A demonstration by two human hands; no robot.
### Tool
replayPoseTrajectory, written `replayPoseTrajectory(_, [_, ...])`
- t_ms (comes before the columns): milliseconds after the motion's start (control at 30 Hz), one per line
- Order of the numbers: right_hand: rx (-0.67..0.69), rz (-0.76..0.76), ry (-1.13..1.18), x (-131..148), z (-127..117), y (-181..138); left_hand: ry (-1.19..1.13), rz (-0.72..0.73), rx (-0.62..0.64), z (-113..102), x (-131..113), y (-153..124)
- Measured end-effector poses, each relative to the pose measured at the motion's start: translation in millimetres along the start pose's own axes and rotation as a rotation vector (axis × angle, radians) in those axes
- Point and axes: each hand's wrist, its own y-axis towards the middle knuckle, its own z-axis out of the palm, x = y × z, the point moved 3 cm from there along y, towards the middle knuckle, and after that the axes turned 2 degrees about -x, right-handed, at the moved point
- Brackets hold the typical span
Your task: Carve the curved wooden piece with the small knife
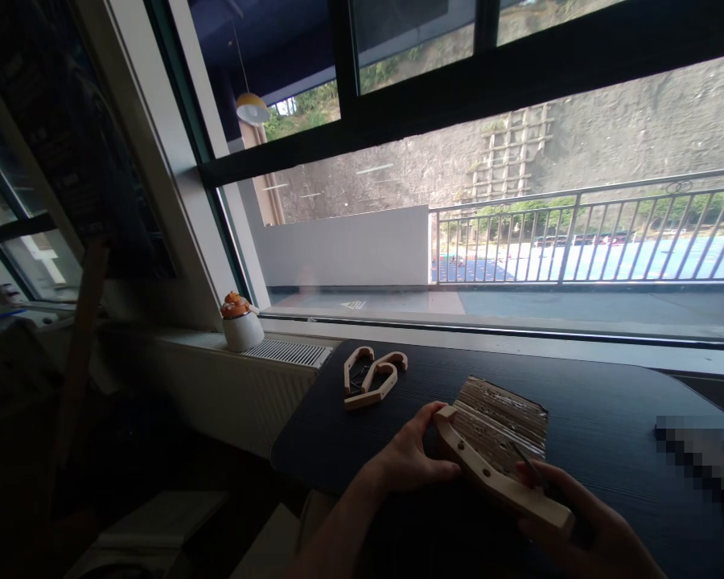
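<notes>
My left hand (411, 458) grips the near left end of a pale wooden bar (495, 481) that lies across a worn piece of corrugated cardboard (507, 418) on the dark table (609, 402). At the bar's right end, my right hand (585, 531) is closed around a thin dark tool (534, 470) whose tip rests on the bar. The tool is too dim to name. The bar has small holes along its face.
Two curved wooden pieces (371, 376) lie farther back on the table to the left. A small white pot with an orange top (240, 322) stands on the radiator sill. A large window spans the back. The table's left edge drops to a dim floor.
</notes>
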Motion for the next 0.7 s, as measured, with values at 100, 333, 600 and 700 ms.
replayPoseTrajectory(100, [0.021, -0.025, 0.030, 9, 3, 7, -0.067, 0.004, -0.004, 4, 5, 6])
replayPoseTrajectory(333, [-0.017, 0.105, 0.076, 27, 3, 18, -0.037, 0.003, 0.014, 4, 1, 6])
replayPoseTrajectory(600, [0.205, 0.098, 0.036, 31, -1, 19, 0.085, 0.085, -0.007, 7, -4, 6])
replayPoseTrajectory(700, [0.311, 0.125, 0.051, 33, -4, 20, 0.060, 0.059, 0.023, 6, -4, 7])
